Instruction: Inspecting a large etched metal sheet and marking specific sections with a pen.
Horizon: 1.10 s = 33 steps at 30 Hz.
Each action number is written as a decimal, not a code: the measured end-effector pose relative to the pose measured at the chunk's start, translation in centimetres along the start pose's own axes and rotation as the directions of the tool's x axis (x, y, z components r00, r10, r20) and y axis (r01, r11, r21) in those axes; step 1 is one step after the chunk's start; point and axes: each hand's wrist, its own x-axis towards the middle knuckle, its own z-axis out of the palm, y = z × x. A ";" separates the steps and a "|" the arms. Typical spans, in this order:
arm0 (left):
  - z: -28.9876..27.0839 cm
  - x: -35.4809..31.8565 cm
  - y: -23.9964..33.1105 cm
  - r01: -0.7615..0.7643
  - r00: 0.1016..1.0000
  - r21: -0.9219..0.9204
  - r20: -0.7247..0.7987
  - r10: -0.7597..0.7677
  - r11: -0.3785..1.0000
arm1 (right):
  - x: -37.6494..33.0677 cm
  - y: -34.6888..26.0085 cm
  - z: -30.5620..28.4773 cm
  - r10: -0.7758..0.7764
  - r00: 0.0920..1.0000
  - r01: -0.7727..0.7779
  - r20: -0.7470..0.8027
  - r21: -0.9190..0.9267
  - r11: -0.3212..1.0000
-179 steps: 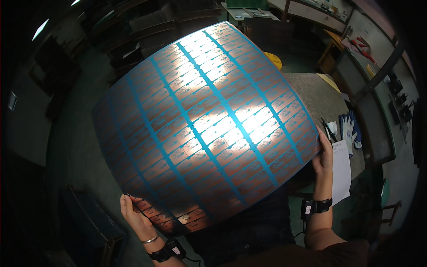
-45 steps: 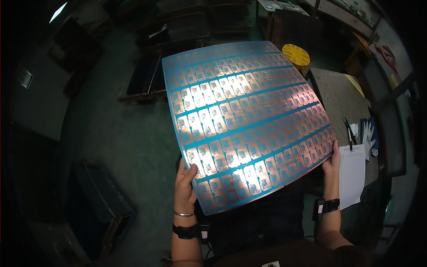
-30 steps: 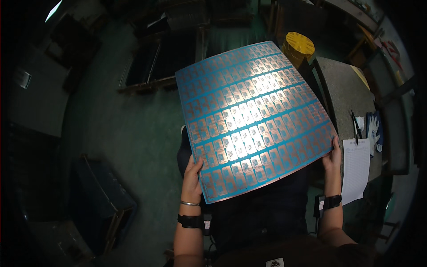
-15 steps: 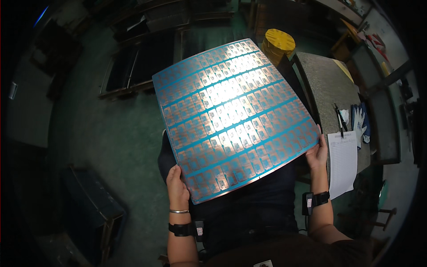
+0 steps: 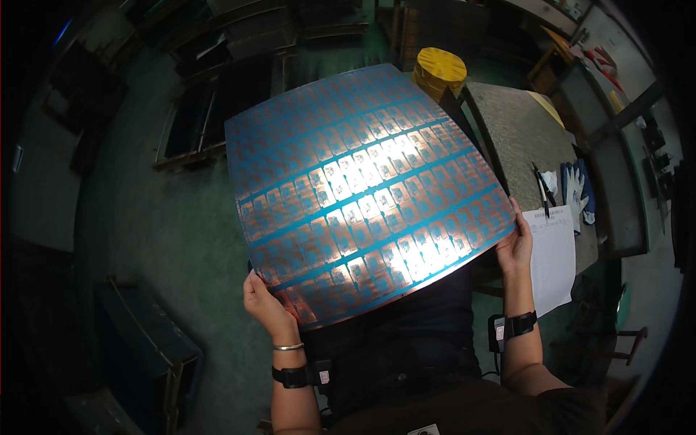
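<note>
A large printed circuit board panel (image 5: 355, 196), copper-coloured with rows of blue patterns, is held up in front of me above my lap. Around its near left corner my left hand (image 5: 270, 304) is closed, with the thumb along the edge and the other fingers partly hidden beneath. My right hand (image 5: 515, 243) grips the right edge close to the near right corner. Bright light reflects off the panel's middle and its near right rows. It hides what lies below it.
On my right stands a grey-topped table (image 5: 511, 119) bearing a paper sheet (image 5: 552, 250), pens (image 5: 541, 185) and gloves (image 5: 575, 190). Behind it is a yellow round container (image 5: 441, 67). Dark racks (image 5: 225, 101) stand far left, and a dark cart-like box (image 5: 145, 341) sits near left.
The panel has turned and tilted, its left side shifting left. My left hand moved left with its corner. The glare slid toward the near rows; my right hand stays on the right edge.
</note>
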 end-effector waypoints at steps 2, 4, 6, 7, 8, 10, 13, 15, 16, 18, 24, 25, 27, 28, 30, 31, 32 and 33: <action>-0.3 0.3 0.2 -0.009 1.000 -0.023 -0.014 0.009 1.000 | -0.2 -0.3 0.4 -0.006 1.000 0.006 -0.009 -0.025 1.000; -1.1 0.7 0.3 -0.020 0.999 -0.051 -0.045 0.017 0.999 | -0.5 -0.6 0.5 -0.019 0.999 0.016 -0.038 -0.072 0.997; -2.2 1.1 0.7 -0.024 1.000 -0.059 0.020 0.025 0.998 | -0.6 -0.8 0.9 -0.035 0.999 0.033 -0.029 -0.085 0.996; -2.5 1.2 1.0 -0.030 0.996 -0.067 0.080 0.035 0.997 | -0.7 -1.0 1.1 -0.048 0.999 0.046 -0.018 -0.096 0.994; -2.4 1.3 1.3 -0.048 0.998 -0.060 0.045 0.051 0.997 | -0.8 -1.2 1.3 -0.054 0.998 0.052 -0.023 -0.099 0.994; -2.5 1.6 1.8 -0.049 0.999 -0.077 0.000 0.049 0.996 | -0.9 -1.5 1.7 -0.070 0.995 0.076 0.068 -0.099 0.992; -2.4 1.7 2.2 -0.046 0.997 -0.096 -0.070 0.039 0.994 | -1.2 -2.1 2.6 -0.055 0.983 0.076 0.177 -0.115 0.990; -3.1 2.0 1.8 -0.072 0.996 -0.103 -0.056 0.067 0.992 | -1.7 -2.3 3.7 -0.059 0.983 0.085 0.172 -0.149 0.985; -3.2 2.0 1.7 -0.063 0.995 -0.106 -0.077 0.055 0.992 | -1.7 -2.3 3.9 -0.063 0.984 0.093 0.168 -0.172 0.981; -3.2 1.8 1.8 -0.058 0.995 -0.105 -0.086 0.049 0.993 | -2.0 -2.2 4.5 -0.073 0.985 0.106 0.154 -0.215 0.971; -3.7 1.9 1.5 -0.063 0.997 -0.100 -0.046 0.059 0.993 | -1.7 -2.0 4.3 -0.072 0.981 0.118 0.179 -0.264 0.957; -3.6 1.9 1.5 -0.058 0.997 -0.094 -0.064 0.052 0.994 | -1.6 -1.9 4.1 -0.066 0.982 0.115 0.177 -0.282 0.952; -3.7 1.9 1.4 -0.054 0.996 -0.085 -0.075 0.047 0.995 | -1.5 -1.8 3.9 -0.056 0.982 0.108 0.180 -0.291 0.951; -3.9 2.1 1.2 -0.042 0.996 -0.084 -0.079 0.035 0.996 | -1.4 -1.6 3.9 -0.048 0.982 0.104 0.185 -0.308 0.946; -3.8 2.2 0.9 -0.032 0.997 -0.080 -0.076 0.026 0.996 | -1.2 -1.3 3.7 -0.023 0.976 0.093 0.215 -0.322 0.942; -3.7 2.1 0.8 -0.036 0.995 -0.081 -0.094 0.029 0.996 | -1.1 -1.2 3.7 -0.025 0.977 0.093 0.209 -0.317 0.944; -3.6 2.0 0.7 -0.040 0.993 -0.083 -0.112 0.031 0.996 | -1.1 -1.0 3.9 -0.007 0.980 0.073 0.197 -0.329 0.942; -3.6 2.1 0.6 -0.041 0.994 -0.079 -0.104 0.033 0.996 | -1.0 -1.0 4.1 0.009 0.983 0.055 0.184 -0.340 0.939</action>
